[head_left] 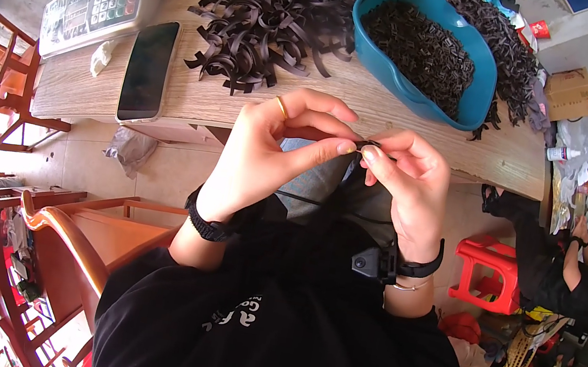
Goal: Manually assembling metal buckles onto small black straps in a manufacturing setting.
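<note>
Both hands meet in front of the table's near edge, above my lap. Between the fingertips is a small black strip (367,144), mostly hidden by the fingers. My right hand (413,178) pinches it with thumb and fingers. My left hand (269,144), with a ring on one finger, is closed on the strip's other end by the thumb, its index finger held higher. Beyond them lies a loose heap of long dark strips (277,29). Right of that heap stands a teal plastic basin (419,88) full of short dark pieces.
On the wooden table (191,100) are a phone (147,73), a crumpled tissue (101,58) and a scale (98,3). Another dark heap (506,52) lies behind the basin. A red stool (487,274) and a seated person (561,259) are at right, wooden chairs (78,241) at left.
</note>
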{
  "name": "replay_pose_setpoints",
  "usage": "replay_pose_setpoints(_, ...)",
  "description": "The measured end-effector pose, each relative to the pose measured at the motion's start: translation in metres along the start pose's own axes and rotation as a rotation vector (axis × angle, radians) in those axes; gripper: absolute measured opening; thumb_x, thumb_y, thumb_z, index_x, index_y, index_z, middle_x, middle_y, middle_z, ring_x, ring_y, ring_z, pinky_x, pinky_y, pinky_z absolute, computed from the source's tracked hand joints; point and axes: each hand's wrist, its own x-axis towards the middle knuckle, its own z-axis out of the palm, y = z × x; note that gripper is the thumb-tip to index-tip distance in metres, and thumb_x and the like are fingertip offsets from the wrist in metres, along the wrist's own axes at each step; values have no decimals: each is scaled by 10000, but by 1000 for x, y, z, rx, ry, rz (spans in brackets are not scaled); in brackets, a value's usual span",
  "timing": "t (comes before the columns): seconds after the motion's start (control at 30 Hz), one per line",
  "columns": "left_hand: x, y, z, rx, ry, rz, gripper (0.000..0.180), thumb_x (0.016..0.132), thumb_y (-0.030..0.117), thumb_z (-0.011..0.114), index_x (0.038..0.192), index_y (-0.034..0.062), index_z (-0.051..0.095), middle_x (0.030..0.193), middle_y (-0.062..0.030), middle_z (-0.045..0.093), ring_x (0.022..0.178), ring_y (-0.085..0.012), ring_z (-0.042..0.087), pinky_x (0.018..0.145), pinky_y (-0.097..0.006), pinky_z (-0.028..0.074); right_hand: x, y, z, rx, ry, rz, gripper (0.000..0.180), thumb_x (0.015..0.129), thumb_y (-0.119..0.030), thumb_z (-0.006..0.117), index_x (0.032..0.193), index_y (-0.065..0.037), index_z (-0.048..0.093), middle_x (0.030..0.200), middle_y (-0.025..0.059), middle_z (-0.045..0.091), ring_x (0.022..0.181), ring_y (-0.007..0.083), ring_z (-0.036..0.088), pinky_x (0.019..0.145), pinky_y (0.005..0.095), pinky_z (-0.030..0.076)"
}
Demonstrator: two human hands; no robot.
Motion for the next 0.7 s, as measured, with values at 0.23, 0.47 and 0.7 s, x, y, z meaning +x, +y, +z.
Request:
replay_pose_setpoints(0.23, 26, -27, -31, 1094, 238, 465, 203, 757, 11, 630, 959, 5, 643, 932, -125, 633, 877, -300, 589, 789, -340, 474, 19, -27, -66, -534, 544, -428, 140, 815, -90, 686, 913, -12, 625, 790, 35, 641, 679, 64, 574, 573, 195, 456)
replay_pose_setpoints(0.47, 38, -55, -40, 1298, 247, 480, 143, 748, 52, 619, 884, 14, 642, 869, -61, 590, 828, -230, 551, 750, -332, 446, 60, -46, -132, -1305, 643, -648, 275, 798, -148, 674, 1045, -35, 633, 993, 111, 647, 853, 203, 608, 760, 311, 472)
replay_pose_setpoints(0.7, 39, -48, -35, 1347, 249, 473, 104, 710, 84, 686, 806, 44, 687, 830, -44, 617, 760, -223, 576, 691, -312, 474, 96, -38, -93, -1279, -9, -158, 274, 765, -111, 657, 1009, 14, 643, 878, 219, 648, 812, 297, 659, 729, 343, 507)
